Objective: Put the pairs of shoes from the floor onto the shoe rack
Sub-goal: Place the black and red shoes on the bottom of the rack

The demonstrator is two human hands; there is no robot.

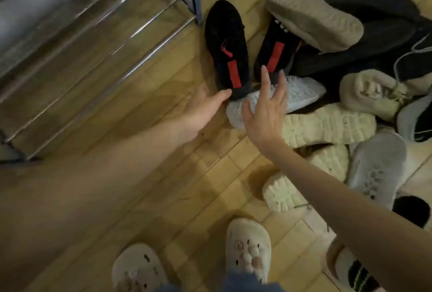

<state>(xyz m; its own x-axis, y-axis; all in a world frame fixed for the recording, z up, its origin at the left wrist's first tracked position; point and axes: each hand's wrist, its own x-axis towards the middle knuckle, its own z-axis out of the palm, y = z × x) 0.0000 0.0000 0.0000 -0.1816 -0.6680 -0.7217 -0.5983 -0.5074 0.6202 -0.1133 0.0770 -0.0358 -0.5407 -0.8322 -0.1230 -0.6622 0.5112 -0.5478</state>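
Note:
A pair of black shoes with red stripes lies on the wooden floor beside the rack's leg: the left black shoe [226, 46] and the right black shoe [275, 51]. My left hand [205, 107] reaches to the heel of the left shoe, fingers apart, fingertips touching it. My right hand [266, 107] hovers open just short of the right shoe's heel, above a white shoe [299, 93]. The metal shoe rack [93, 41] with chrome bars stands at the upper left, with no shoes visible on it.
A heap of shoes fills the right side: a tan-soled shoe [313, 18], dark boots [374, 11], cream-soled sneakers [327, 125], a grey sneaker [378, 170]. My feet in pale clogs [247, 247] stand at the bottom. Bare floor lies between rack and heap.

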